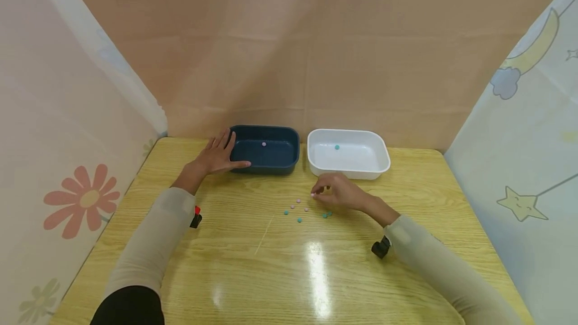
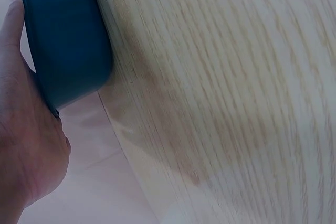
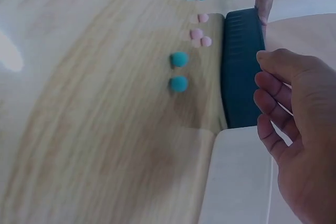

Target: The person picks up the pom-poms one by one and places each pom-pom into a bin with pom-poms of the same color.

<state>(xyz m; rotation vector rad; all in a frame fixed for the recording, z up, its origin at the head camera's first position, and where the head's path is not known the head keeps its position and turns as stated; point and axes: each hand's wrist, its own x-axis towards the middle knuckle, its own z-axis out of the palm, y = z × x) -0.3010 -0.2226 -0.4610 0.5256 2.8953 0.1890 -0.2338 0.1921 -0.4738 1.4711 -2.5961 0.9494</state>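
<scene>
My left hand (image 1: 215, 158) rests on the left end of a dark blue tray (image 1: 271, 170), fingers spread along its side and thumb over the front rim. One pink ball (image 1: 264, 144) lies in that tray. In front of the white tray (image 1: 349, 174), my right hand (image 1: 344, 192) pinches a small pink ball (image 1: 312, 195) between thumb and forefinger. The right wrist view does not show this ball. Inside the white tray is a teal ball (image 1: 336, 147). Pink balls (image 3: 196, 34) and teal balls (image 3: 179, 59) lie loose on the table, left of the right hand.
The two trays stand side by side at the back of the wooden table (image 1: 253, 275), with a narrow gap between them. Behind them rises a brown backdrop (image 1: 271, 54). Printed panels, one with a flower (image 1: 86, 199), flank both sides.
</scene>
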